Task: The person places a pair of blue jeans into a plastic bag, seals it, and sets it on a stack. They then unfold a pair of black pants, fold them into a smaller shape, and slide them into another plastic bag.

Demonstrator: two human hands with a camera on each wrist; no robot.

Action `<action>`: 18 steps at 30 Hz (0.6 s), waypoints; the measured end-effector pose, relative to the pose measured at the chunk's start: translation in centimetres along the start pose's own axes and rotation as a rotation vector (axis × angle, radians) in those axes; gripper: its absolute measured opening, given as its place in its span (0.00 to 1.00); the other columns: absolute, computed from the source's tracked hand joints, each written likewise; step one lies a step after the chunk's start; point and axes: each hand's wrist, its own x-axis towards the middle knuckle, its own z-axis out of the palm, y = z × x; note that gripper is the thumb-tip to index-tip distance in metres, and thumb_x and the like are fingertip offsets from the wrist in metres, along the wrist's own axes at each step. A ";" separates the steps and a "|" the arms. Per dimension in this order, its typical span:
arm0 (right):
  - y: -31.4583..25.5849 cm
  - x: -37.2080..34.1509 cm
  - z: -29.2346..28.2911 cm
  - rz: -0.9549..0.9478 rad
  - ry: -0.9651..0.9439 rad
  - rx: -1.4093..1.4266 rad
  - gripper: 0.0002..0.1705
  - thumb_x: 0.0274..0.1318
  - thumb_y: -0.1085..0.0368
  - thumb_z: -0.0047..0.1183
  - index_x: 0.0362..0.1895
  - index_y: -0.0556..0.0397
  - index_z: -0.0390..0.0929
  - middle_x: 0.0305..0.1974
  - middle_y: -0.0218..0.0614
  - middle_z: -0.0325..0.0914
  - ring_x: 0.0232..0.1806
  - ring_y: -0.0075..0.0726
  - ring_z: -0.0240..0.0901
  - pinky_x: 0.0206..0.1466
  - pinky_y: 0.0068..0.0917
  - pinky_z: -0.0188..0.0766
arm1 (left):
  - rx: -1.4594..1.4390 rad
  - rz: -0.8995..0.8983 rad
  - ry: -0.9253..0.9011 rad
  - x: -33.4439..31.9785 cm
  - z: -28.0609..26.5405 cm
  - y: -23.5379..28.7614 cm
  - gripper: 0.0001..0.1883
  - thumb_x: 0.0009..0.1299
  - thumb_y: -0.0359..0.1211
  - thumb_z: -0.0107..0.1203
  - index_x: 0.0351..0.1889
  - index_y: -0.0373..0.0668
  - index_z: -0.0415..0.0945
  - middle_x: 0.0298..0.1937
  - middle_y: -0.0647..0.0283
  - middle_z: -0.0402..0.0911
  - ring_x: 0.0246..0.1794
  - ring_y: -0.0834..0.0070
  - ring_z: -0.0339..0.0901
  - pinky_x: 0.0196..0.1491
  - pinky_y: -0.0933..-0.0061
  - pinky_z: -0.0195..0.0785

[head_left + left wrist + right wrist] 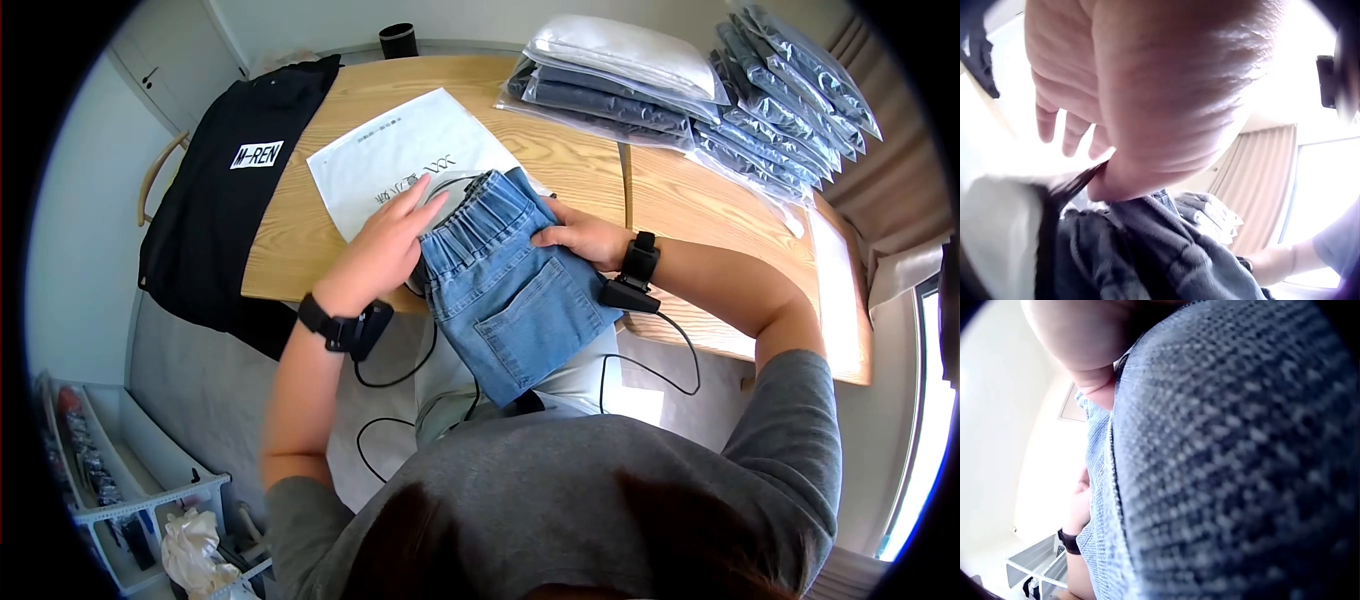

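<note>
Jeans: over the table's near edge.
Right hand: gripping their side.
Left hand: apart from it, fingers extended, at the waistband.
Table: pale wood, bearing bagged stacks.
Room: curtain, door.

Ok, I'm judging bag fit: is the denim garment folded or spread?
Folded: the denim garment forms a compact bundle, one pocket facing up, with more denim behind the waistband.

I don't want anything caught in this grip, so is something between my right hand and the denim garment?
Nothing visible: your right hand has its thumb directly on the denim garment. The fingers behind the fabric are hidden, so I can't tell what's under them.
</note>
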 end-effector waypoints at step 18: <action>-0.1 0.6 -0.8 0.162 0.083 -0.479 0.33 0.61 0.54 0.51 0.64 0.61 0.60 0.55 0.48 0.72 0.54 0.38 0.70 0.59 0.30 0.66 | 0.248 0.278 -0.112 4.8 -2.0 3.8 0.28 0.59 0.17 0.44 0.59 0.44 0.69 0.61 0.60 0.70 0.48 0.59 0.76 0.49 0.66 0.71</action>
